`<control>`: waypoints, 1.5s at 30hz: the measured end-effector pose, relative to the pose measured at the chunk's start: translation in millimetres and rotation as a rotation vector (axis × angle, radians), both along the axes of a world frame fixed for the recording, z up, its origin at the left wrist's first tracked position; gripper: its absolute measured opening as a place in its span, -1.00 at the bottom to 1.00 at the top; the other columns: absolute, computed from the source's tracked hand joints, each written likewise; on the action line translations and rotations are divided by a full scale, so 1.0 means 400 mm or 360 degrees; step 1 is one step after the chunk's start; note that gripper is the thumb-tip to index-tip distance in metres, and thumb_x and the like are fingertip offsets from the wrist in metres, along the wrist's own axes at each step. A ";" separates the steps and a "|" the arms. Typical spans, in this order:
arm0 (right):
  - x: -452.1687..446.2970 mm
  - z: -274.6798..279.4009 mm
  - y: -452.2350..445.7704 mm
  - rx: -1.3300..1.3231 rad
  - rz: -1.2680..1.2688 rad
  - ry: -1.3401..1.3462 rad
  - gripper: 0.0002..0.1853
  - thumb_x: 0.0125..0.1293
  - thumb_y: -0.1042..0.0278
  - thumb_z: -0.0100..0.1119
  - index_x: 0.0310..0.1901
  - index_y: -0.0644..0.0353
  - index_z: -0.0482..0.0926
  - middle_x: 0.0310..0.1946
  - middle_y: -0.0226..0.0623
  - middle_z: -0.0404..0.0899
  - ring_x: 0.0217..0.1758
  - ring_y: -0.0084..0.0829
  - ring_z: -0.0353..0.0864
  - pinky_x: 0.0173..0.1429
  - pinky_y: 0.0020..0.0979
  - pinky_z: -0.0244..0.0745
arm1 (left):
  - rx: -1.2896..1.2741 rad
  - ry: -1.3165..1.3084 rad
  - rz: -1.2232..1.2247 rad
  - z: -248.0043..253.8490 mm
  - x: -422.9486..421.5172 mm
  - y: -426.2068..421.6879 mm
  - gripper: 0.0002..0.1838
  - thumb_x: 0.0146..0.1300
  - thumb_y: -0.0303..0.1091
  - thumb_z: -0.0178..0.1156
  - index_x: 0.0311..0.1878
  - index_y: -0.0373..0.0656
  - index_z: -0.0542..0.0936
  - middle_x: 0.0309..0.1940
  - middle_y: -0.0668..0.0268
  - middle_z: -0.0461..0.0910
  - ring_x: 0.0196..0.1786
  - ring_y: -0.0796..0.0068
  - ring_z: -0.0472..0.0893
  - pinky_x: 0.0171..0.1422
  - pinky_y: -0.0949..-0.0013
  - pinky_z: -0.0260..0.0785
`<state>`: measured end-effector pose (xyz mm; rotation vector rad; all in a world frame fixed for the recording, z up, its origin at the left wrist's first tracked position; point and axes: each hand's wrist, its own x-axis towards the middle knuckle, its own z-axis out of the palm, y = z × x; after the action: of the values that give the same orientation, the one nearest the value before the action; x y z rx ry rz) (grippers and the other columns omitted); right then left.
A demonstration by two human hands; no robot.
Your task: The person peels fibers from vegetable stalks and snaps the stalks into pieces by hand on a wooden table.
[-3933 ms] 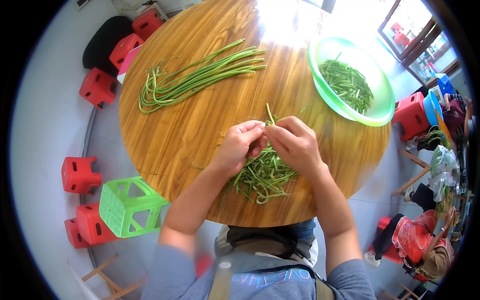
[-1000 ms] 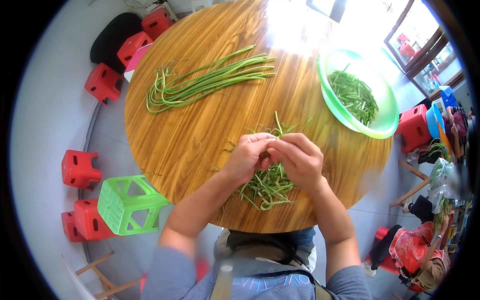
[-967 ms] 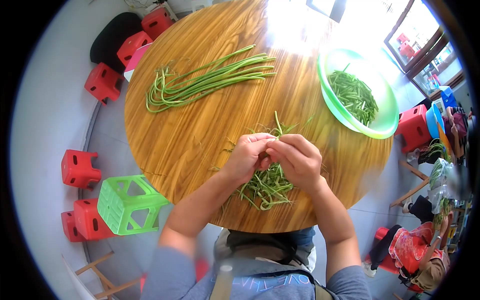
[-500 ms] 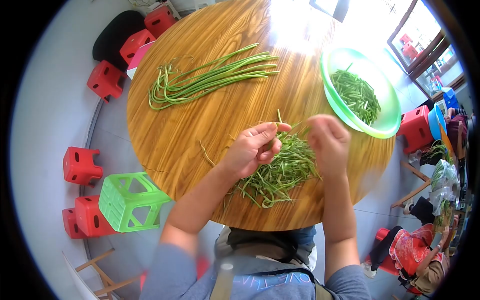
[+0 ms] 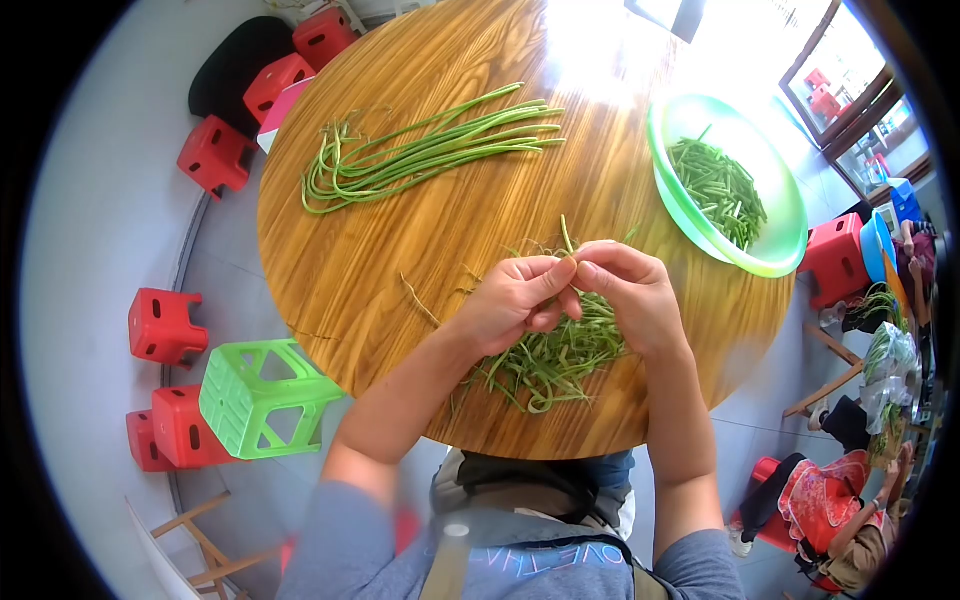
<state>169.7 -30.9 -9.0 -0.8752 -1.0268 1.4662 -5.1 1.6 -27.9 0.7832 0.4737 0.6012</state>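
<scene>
Over the table, my left hand (image 5: 515, 300) pinches a short green stem (image 5: 566, 234), whose tip pokes up past the fingers. My right hand (image 5: 635, 297) meets it there, thumb and finger closed at the same stem; the exact grip is partly hidden. Below both hands lies a loose heap of green peelings and scraps (image 5: 555, 360). A bundle of long, thin green stems (image 5: 430, 150), looking like garlic scapes, rests farther back on the left. To the right, a pale green plastic basin (image 5: 785, 225) holds many short cut stem pieces (image 5: 720, 190).
The round wooden table (image 5: 350, 270) stands before me. A green stool (image 5: 230, 400) and several red stools, one a red stool (image 5: 165, 325), are on the left floor. At right are a blue basin (image 5: 877, 245) and a seated person in a red patterned apron (image 5: 825, 495).
My right hand has come left and slightly down from near the basin, and its fingers now meet my left hand at the stem. The left hand stays nearly in place.
</scene>
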 end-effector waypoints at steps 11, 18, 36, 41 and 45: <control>-0.004 -0.006 0.008 -0.0075 -0.0395 0.0016 -0.84 0.30 0.39 0.14 -0.18 0.30 0.57 -0.36 -0.37 0.59 -0.41 -0.68 0.42 -0.32 -0.62 0.34 | 0.0094 0.0312 0.0047 0.031 0.004 -0.014 -0.78 0.30 -0.33 0.05 -0.24 -0.30 0.57 -0.54 0.33 0.54 -0.60 0.71 0.36 -0.52 0.64 0.18; 0.003 -0.009 0.006 -0.0078 -0.0280 0.0001 -0.85 0.29 0.39 0.15 -0.19 0.28 0.55 -0.38 -0.38 0.60 -0.43 -0.69 0.42 -0.33 -0.63 0.35 | 0.0249 0.0436 0.0070 0.045 0.008 -0.025 -0.78 0.30 -0.31 0.05 -0.28 -0.28 0.58 -0.58 0.36 0.52 -0.63 0.73 0.33 -0.55 0.65 0.14; -0.030 -0.013 -0.007 0.1291 -0.0614 -0.1330 -0.84 0.10 0.59 0.20 -0.25 0.26 0.54 -0.37 -0.21 0.52 -0.34 -0.24 0.54 -0.28 -0.36 0.48 | 0.0508 0.0317 0.0377 -0.007 0.006 -0.021 -0.74 0.32 -0.28 -0.06 -0.41 -0.21 0.49 -0.69 0.37 0.38 -0.73 0.69 0.21 -0.66 0.61 0.01; 0.013 -0.016 0.004 0.1029 -0.0423 -0.1262 -0.90 0.14 0.56 0.22 -0.28 0.28 0.54 -0.37 -0.24 0.55 -0.40 -0.42 0.55 -0.32 -0.45 0.45 | -0.0094 -0.0416 0.0432 0.045 -0.035 0.004 -0.74 0.38 -0.29 -0.08 -0.27 -0.26 0.51 -0.67 0.38 0.41 -0.73 0.68 0.22 -0.64 0.63 0.07; 0.052 0.007 0.009 0.0670 -0.0708 -0.0215 -0.91 0.30 0.49 0.07 -0.23 0.29 0.55 -0.26 -0.28 0.59 -0.33 -0.56 0.55 -0.29 -0.57 0.45 | -0.0049 -0.0011 0.0416 0.051 -0.015 -0.005 -0.74 0.42 -0.26 -0.06 -0.14 -0.26 0.52 -0.62 0.40 0.44 -0.70 0.71 0.24 -0.62 0.64 0.08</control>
<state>190.6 -27.2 -6.1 -0.8330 -1.1023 0.7897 -11.1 -0.5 -7.3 0.6946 0.5828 0.8366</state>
